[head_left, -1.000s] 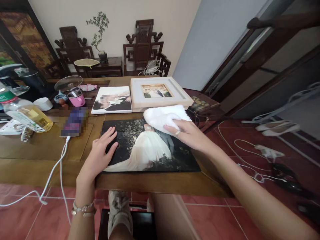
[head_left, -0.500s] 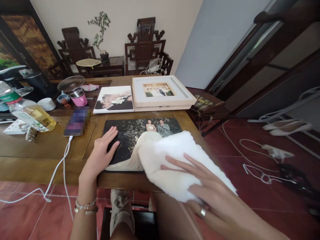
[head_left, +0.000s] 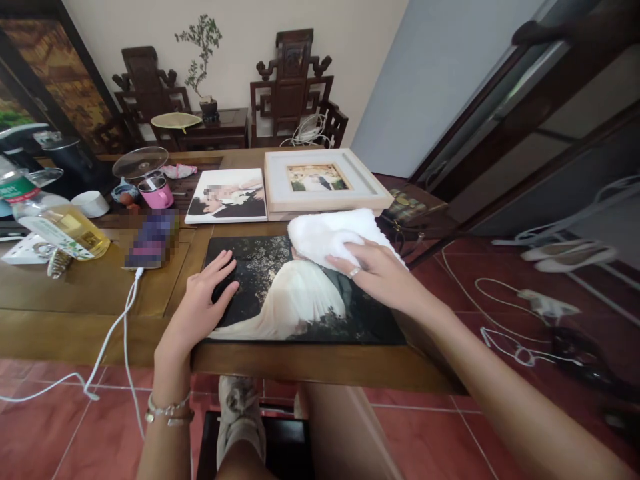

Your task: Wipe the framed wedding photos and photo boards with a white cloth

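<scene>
A dark photo panel [head_left: 280,293] with a wedding picture lies flat on the wooden table [head_left: 320,365], close to its front edge. My left hand [head_left: 205,300] rests on the panel's left edge, fingers stretched out and thumb apart. Over the panel's upper right part, my right hand [head_left: 373,270] presses a white fluffy cloth [head_left: 325,233], its fingers bent into the fabric. The cloth covers the upper bodies of the pictured couple and reaches the panel's far edge, just in front of the framed photo [head_left: 320,179].
Behind the panel lies a white photo block [head_left: 230,195] beside the light wooden frame. A phone [head_left: 153,239] on a white cable, a pink mug [head_left: 156,193] and a bottle of yellow liquid [head_left: 65,223] stand to the left. Carved chairs [head_left: 293,87] are at the back.
My right hand has moved the cloth away from me, from the panel's lower right to its upper right, uncovering the white dress. My left hand has stayed in place.
</scene>
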